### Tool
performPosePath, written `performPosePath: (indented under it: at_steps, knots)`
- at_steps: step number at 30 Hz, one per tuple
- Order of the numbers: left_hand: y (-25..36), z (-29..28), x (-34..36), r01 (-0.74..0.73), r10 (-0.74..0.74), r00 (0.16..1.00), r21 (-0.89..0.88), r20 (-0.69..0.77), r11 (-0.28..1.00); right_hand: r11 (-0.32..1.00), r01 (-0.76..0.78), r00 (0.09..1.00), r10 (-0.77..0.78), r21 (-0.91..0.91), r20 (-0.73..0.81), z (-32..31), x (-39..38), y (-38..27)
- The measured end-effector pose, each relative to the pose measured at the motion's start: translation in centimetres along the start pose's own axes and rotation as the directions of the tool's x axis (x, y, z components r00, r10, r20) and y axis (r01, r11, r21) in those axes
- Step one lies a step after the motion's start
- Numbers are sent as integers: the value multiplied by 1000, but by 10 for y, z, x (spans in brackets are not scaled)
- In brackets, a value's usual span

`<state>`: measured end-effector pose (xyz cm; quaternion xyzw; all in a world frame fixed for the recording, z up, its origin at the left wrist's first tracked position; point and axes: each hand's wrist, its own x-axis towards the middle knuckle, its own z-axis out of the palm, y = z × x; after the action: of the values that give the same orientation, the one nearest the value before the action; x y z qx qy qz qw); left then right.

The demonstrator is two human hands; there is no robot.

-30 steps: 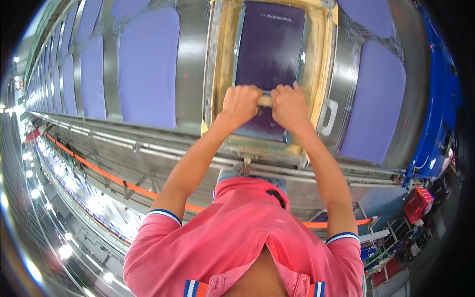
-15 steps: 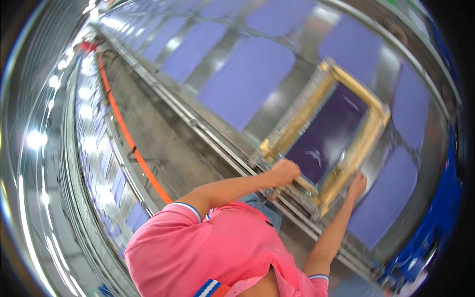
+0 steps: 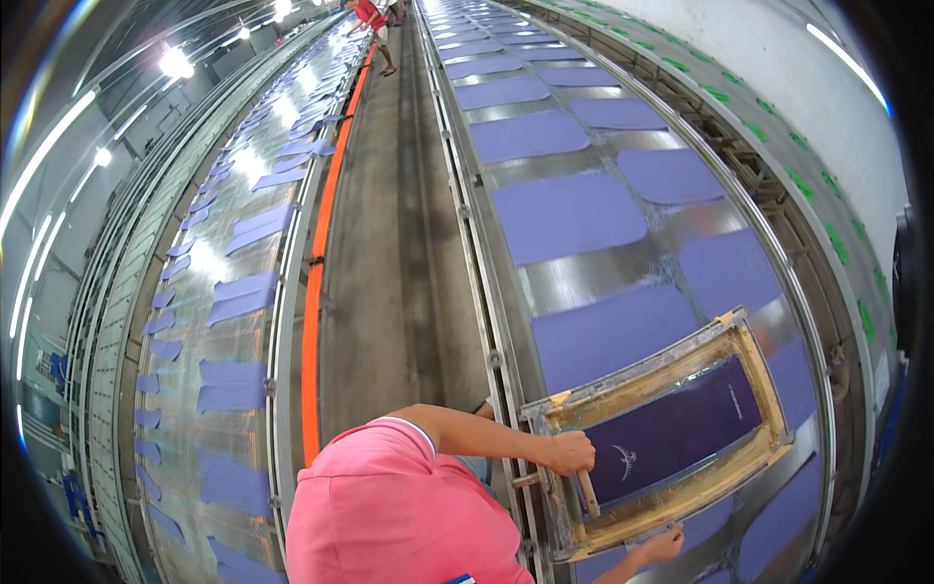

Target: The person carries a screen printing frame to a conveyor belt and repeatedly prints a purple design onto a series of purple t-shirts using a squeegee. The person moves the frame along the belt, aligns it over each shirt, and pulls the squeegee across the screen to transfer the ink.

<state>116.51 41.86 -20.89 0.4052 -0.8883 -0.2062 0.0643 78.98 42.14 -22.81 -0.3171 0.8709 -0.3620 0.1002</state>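
A screen-printing frame [image 3: 778, 428] with yellowed, taped edges lies on the long printing table to my right, over the purple fabric pieces. Its dark purple mesh [image 3: 671, 428] carries a small white figure at the end close to me. My left hand [image 3: 572, 453] is wrapped round a wooden squeegee [image 3: 588, 494], which stands tilted inside the frame at that same end. At the frame's lower long side is my right hand [image 3: 664, 545], its fingers curled at the edge; the fingertips are partly hidden.
Purple fabric pieces [image 3: 569, 216] lie in rows along the table, which has a metal rail [image 3: 467, 209]. Left of me runs a concrete aisle [image 3: 375, 292], then an orange strip [image 3: 316, 292] and another table with purple pieces [image 3: 233, 384]. A person in red [image 3: 370, 15] is far down the aisle.
My view has swung round, so the tables now run nearly straight ahead and the frame appears lower right. The left hand stays on the squeegee, the right hand at the frame's edge.
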Motion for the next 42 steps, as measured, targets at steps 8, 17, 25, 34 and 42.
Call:
performPosePath:
  at_steps: [8,17,25,34,42]
  knots:
    - [-144,-89,-37,-2,-24,981,131,193,991,989,-62,993,47,132,113,137,-86,-78]
    - [-185,-88,-43,19,-30,996,130,81,991,994,-88,989,79,69,122,162,-115,-118]
    - [-196,-68,-60,-60,64,997,125,-33,990,1000,-2,993,-2,31,117,187,-105,-99]
    - [-208,-40,-65,-76,79,997,166,-12,983,999,-41,990,43,-19,133,198,-108,-97]
    - [-250,-111,145,-4,4,995,5,-104,1000,988,43,999,-38,-148,36,172,-123,-148]
